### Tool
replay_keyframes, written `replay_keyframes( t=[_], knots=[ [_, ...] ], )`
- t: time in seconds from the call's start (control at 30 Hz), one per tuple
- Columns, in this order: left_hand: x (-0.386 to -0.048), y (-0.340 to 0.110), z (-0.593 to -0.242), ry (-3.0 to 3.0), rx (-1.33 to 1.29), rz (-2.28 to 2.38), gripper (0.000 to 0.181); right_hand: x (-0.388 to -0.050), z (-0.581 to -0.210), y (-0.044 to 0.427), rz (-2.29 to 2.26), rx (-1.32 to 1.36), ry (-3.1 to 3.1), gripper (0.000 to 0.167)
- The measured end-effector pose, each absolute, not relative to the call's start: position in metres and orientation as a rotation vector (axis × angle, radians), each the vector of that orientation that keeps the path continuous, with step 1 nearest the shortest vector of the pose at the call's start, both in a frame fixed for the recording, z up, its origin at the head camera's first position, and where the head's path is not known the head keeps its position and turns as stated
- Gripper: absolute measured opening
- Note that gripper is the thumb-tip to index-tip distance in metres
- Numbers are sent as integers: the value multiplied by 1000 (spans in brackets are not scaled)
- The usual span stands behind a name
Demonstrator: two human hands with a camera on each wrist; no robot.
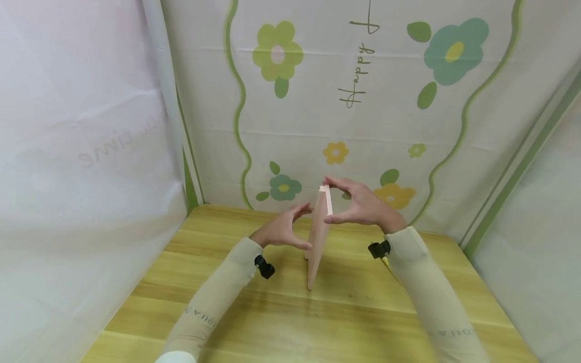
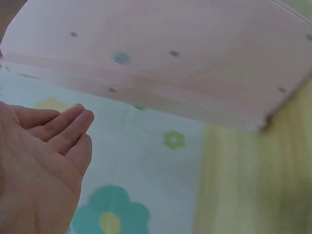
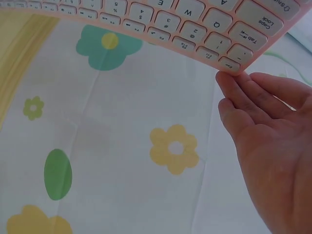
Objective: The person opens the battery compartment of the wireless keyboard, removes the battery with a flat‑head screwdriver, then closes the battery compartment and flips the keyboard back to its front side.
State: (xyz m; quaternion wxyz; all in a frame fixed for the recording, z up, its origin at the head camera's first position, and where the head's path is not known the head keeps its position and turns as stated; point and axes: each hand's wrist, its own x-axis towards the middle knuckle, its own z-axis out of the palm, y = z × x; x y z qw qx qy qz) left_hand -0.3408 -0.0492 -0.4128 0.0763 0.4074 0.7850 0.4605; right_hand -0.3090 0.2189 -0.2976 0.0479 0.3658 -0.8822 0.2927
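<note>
Spreads the left hand (image 1: 282, 231) wide, with straight fingers, just beside the underside of 1 thin, rectangular, pale-pink keyboard (image 1: 318, 234). Holds that keyboard steeply tilted over the yellow wood-grain table (image 1: 281, 322), with white keys (image 3: 167, 20) turned right, gripping 1 end in the right hand (image 1: 360, 204).

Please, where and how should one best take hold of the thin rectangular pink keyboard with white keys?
Probably by both long edges of the thin pink keyboard, near its raised end, from the right. Held upended, it is narrow enough for the bare right hand to span, and an edge grip should spare the white keys.
</note>
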Motion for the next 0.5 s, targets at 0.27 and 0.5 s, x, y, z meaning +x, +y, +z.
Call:
replay_keyframes(
  t=[0.27, 0.5],
  knots=[
    [-336, -59, -473, 2363, 989, 1227, 124, -309, -293, 224, 882, 1095, -2716, 109],
    [-331, -53, -512, 2342, 906, 1149, 131, -307, -296, 230, 928, 1094, -2709, 109]
  ],
)
